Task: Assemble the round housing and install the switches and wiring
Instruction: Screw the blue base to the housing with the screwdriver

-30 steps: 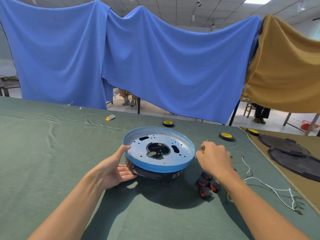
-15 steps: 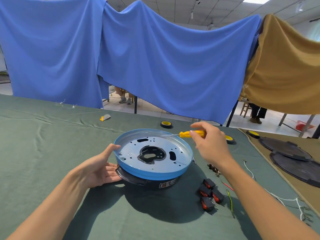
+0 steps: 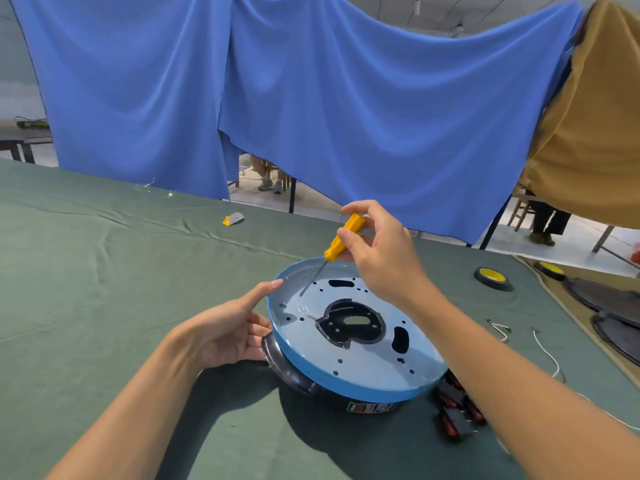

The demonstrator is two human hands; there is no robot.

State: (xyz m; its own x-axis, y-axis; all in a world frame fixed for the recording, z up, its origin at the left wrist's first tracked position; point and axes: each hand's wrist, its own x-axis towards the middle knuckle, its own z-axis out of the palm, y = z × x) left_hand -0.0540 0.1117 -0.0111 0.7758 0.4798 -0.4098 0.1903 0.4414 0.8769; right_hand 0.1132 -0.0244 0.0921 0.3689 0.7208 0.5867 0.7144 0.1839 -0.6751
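The housing [image 3: 349, 388], a blue-rimmed metal plate on a black base, sits on the bench [image 3: 104, 278], nearer its right edge than its left. The left hand [image 3: 225, 329] stays against the housing's left side as before, fingers straight, index tip touching the blue rim and nothing gripped. The right hand [image 3: 379, 252] pinches the yellow handle of the screwdriver [image 3: 343, 239] between thumb and fingertips. Half a second ago the tool lay nearly level over the far rim; now it is tipped up, handle high and shaft slanting down and left toward the plate beside a screw near the far-left rim. Whether the tip touches the plate cannot be told. The switches [image 3: 457, 412], black and red, lie just beside the housing's near-right side, partly behind the right forearm. White wires [image 3: 550, 356] trail toward the right edge, and a yellow-cored tape roll [image 3: 491, 277] lies near the far edge.
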